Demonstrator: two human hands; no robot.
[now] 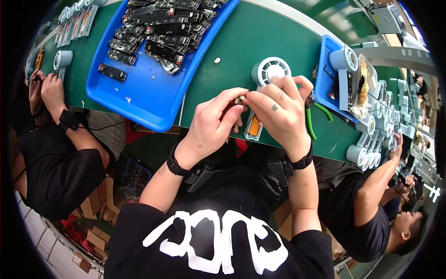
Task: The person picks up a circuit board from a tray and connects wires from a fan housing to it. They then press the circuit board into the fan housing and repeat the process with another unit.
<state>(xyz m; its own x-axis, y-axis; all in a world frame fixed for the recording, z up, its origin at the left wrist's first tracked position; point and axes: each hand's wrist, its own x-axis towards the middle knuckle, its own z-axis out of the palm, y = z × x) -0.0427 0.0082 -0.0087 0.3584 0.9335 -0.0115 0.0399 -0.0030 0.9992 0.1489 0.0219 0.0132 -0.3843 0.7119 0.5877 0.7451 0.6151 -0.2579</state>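
My left hand (pixel 210 122) is closed, its thumb and fingers pinching a small part with a pale connector (pixel 239 99); most of that part is hidden. Right against it, the fingertips of my right hand (pixel 282 109) press together at the connector, and what they grip cannot be made out. Just beyond my hands lies a light-blue handheld fan (pixel 271 69) with a round grille. Its handle is open below my right fingers and shows an orange cylindrical battery (pixel 254 125). A green-handled hand tool (pixel 310 123) lies beside my right wrist, partly covered.
A blue tray (pixel 160 104) piled with black circuit boards (pixel 169 29) stands left of my hands. To the right, another blue tray (pixel 320 88) holds fan parts, near several fans (pixel 357 153). Co-workers sit on both sides of the green table (pixel 218 46).
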